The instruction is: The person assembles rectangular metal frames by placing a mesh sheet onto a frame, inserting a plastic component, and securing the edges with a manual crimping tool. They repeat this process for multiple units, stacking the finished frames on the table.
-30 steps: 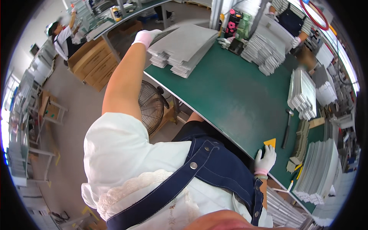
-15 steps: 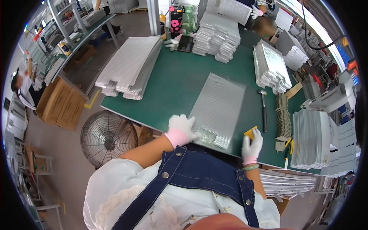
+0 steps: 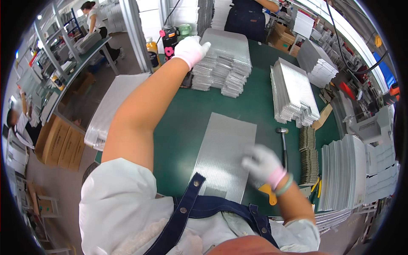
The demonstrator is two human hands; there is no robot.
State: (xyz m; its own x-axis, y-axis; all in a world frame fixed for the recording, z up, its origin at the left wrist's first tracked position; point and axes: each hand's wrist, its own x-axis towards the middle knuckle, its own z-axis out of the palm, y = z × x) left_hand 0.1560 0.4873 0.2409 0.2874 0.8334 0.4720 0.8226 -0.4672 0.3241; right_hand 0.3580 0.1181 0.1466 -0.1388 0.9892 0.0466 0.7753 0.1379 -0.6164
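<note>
My left hand [image 3: 191, 50], in a white glove with a pink cuff, reaches far forward to the left side of a stack of clear ribbed plastic sheets [image 3: 225, 42]. Its thumb stands apart from the fingers, and nothing shows in it. A single ribbed sheet [image 3: 227, 146] lies flat in front of me, its near end partly hidden by my overalls. Over that sheet's right edge hovers my gloved right hand [image 3: 264, 165], smeared by motion. A yellow scraper-like tool [image 3: 268, 194] lies beside its wrist on the green table [image 3: 178, 127].
To the right lie a hammer [image 3: 283, 144], a row of small tan pieces [image 3: 309, 155] and standing thin panels [image 3: 342, 174]. Further back is a silvery stack [image 3: 295, 87]. Bottles [image 3: 170, 40] stand back left; a pale stack [image 3: 114, 95] sits behind my left arm. Another person [image 3: 246, 21] stands across the table.
My left hand has gone from the near end of the single sheet to the stack at the back. The right hand has moved left over the sheet, and my view has shifted forward.
</note>
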